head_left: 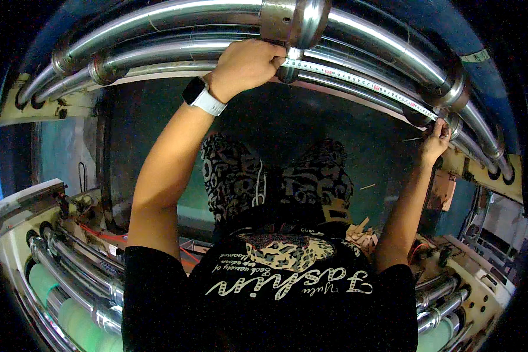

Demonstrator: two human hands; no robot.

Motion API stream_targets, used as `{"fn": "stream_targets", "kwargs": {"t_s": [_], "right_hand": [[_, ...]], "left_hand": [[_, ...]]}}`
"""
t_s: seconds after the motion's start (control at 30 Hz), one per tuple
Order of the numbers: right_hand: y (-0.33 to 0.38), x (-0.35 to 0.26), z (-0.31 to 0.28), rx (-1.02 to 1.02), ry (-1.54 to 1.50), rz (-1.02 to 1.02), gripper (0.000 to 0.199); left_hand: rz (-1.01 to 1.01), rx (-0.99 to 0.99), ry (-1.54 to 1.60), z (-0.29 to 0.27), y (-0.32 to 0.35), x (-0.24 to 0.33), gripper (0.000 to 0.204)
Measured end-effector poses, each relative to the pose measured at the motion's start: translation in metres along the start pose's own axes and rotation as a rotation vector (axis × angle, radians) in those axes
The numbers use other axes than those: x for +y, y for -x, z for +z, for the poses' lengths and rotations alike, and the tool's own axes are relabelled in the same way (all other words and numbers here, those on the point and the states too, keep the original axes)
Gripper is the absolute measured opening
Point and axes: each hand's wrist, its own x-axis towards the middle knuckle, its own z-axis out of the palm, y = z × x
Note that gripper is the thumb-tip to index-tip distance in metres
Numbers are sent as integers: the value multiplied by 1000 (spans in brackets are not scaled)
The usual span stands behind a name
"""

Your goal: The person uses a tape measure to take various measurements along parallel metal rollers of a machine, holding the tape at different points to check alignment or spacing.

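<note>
A white measuring tape (358, 79) with black and red markings is stretched along the shiny metal shafts. Its left part is pinched by my left hand (246, 66), which is closed just below a wide metal collar (311, 26). Farther right and lower, the fingers of my right hand (435, 141) close on the other stretch of the tape, beside a second collar (456, 88). Between my hands the tape runs close along a lower shaft (393, 73). The tape's case cannot be made out.
Several parallel shafts (176, 20) cross in front of me, set into cream side frames (38, 114). Behind me, more rollers (79, 264) stand at lower left and right, some green. Scraps (362, 236) lie low near my right side, with a red cord (102, 232) at the left.
</note>
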Motion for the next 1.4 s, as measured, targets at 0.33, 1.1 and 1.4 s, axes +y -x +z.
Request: {"fn": "stream_targets", "kwargs": {"t_s": [0.33,1.1,1.4], "right_hand": [[10,-23,9,-11,-89,67,12],[55,2,27,-200,-783,773,59],[50,-3,36,-129,-764,785,60]], "left_hand": [[0,-17,0,-4,-2,1,13],[-143,-86,92,-12,-3,7,21],[-105,-74,40,-7,-3,2,25]]}}
